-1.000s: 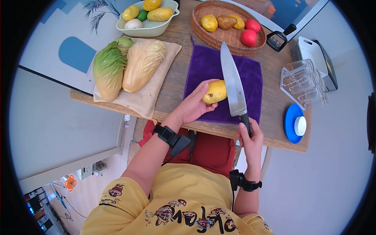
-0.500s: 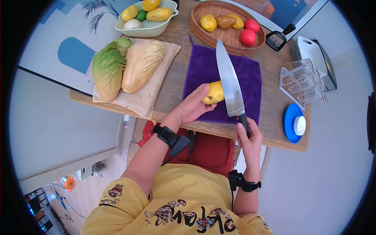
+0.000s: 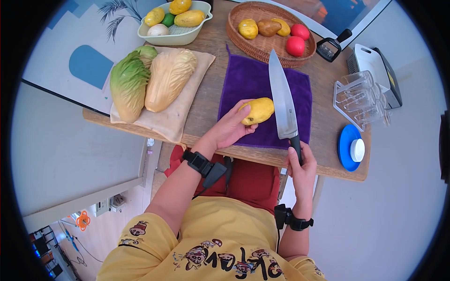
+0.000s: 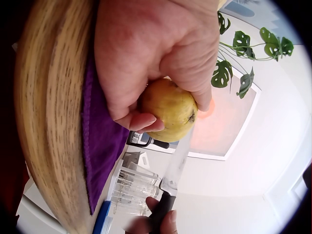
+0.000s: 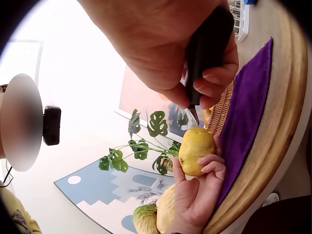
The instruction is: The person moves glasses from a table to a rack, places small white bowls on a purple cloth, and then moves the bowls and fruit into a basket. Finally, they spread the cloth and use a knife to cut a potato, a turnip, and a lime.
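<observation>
My left hand (image 3: pixel 233 125) holds a yellow oval fruit (image 3: pixel 259 111) above the purple cloth (image 3: pixel 246 75), thumb on one side and fingers curled under the other. A dark scar marks the end of the fruit in the left wrist view. In my right hand (image 3: pixel 302 169) is a large chef's knife (image 3: pixel 282 96), gripped by its black handle (image 5: pixel 204 53). The blade points away from me, just right of the fruit, and a narrow gap separates them in the head view.
Two heads of cabbage (image 3: pixel 168 79) lie on a beige cushion (image 3: pixel 192 93) at left. Behind stand a pale green basket (image 3: pixel 187 38) of fruit and a round wicker tray (image 3: pixel 239 40). A glass rack (image 3: pixel 344 110) and a blue plate (image 3: pixel 344 152) are at right.
The knife swung slightly left, over the fruit's edge, then back right and apart from it. More of the fruit now shows in the left hand, which keeps its hold.
</observation>
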Motion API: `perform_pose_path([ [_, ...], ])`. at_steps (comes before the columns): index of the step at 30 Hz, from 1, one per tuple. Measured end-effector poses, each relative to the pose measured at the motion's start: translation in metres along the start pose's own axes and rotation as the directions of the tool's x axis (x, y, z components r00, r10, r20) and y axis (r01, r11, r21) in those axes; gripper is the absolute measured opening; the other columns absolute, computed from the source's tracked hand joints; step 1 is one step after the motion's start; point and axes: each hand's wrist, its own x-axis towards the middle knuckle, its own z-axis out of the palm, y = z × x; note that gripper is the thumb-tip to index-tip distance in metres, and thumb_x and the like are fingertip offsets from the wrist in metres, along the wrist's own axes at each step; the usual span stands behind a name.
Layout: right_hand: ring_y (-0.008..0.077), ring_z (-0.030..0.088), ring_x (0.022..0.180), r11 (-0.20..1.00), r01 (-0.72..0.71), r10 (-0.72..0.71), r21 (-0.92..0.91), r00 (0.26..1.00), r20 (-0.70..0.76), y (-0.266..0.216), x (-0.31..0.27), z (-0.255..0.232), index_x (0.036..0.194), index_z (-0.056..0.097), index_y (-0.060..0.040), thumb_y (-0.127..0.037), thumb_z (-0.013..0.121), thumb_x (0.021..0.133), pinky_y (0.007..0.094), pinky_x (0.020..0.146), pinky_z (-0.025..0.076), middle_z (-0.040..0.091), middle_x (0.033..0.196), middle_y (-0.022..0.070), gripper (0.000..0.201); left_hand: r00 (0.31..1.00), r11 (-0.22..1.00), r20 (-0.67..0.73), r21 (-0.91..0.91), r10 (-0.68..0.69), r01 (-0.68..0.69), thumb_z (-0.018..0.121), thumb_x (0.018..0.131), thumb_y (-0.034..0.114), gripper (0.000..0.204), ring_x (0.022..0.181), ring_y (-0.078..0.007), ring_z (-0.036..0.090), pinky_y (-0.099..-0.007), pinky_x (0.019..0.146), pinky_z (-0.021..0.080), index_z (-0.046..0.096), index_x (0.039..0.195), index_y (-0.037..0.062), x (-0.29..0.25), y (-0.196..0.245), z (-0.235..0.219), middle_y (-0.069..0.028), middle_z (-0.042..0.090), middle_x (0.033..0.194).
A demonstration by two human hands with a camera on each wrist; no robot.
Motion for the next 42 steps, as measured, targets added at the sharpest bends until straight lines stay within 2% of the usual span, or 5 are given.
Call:
perform_pose_path([
  [8,0.0029,0.048,0.056,1.0,0.022,-0.022,-0.003,0.997,0.069,0.0,-0.002,0.001,0.12,0.062,-0.0017,-0.021,0.067,0.101,0.0208,0.049,0.037,0.057,0.071,-0.0031,0.028,1.0,1.0,0.0,-0.004,-0.001,0.001,0.06,0.102,0.042,0.048,0.095,-0.0161,0.054,-0.0286,0.083,0.048,0.045,0.139,0.015,-0.001,0.001,0.0,-0.0047,0.055,0.119],
  [17,0.0028,0.047,0.055,1.0,-0.01,0.01,0.014,1.0,0.007,-0.002,-0.004,-0.006,0.121,0.062,-0.0018,-0.021,0.066,0.101,0.0204,0.048,0.036,0.055,0.07,-0.0028,0.028,1.0,1.0,-0.002,-0.003,-0.021,0.021,0.063,0.101,0.038,0.047,0.097,-0.0161,0.055,-0.029,0.083,0.048,0.046,0.138,0.014,0.0,-0.001,-0.005,-0.0059,0.055,0.12],
  [25,0.0023,0.047,0.055,1.0,0.022,-0.021,-0.007,0.997,0.079,0.005,-0.003,-0.002,0.121,0.063,-0.0028,-0.021,0.067,0.101,0.0199,0.047,0.036,0.057,0.071,-0.0031,0.028,0.999,1.0,-0.033,0.003,0.011,-0.011,0.067,0.099,0.025,0.051,0.105,-0.0183,0.056,-0.0312,0.089,0.049,0.042,0.143,0.0144,0.0,-0.002,0.0,-0.0081,0.054,0.127],
  [34,0.0024,0.046,0.054,1.0,0.001,-0.001,-0.017,1.0,-0.009,0.005,0.0,-0.006,0.121,0.062,-0.0019,-0.021,0.066,0.101,0.0199,0.047,0.035,0.056,0.07,-0.0033,0.028,0.999,0.999,-0.036,0.031,0.01,-0.009,0.067,0.1,0.024,0.052,0.104,-0.0179,0.055,-0.0307,0.089,0.049,0.042,0.144,0.0145,-0.001,-0.001,0.001,-0.0082,0.053,0.129],
  [42,0.0031,0.047,0.056,1.0,0.007,-0.007,-0.009,1.0,0.009,0.004,-0.001,-0.001,0.121,0.062,-0.0018,-0.02,0.066,0.101,0.0206,0.048,0.037,0.055,0.071,-0.0034,0.028,0.999,1.0,-0.034,-0.003,0.002,-0.002,0.067,0.099,0.027,0.052,0.101,-0.0169,0.054,-0.03,0.087,0.048,0.042,0.144,0.0149,-0.002,-0.001,0.0,-0.0077,0.053,0.125],
])
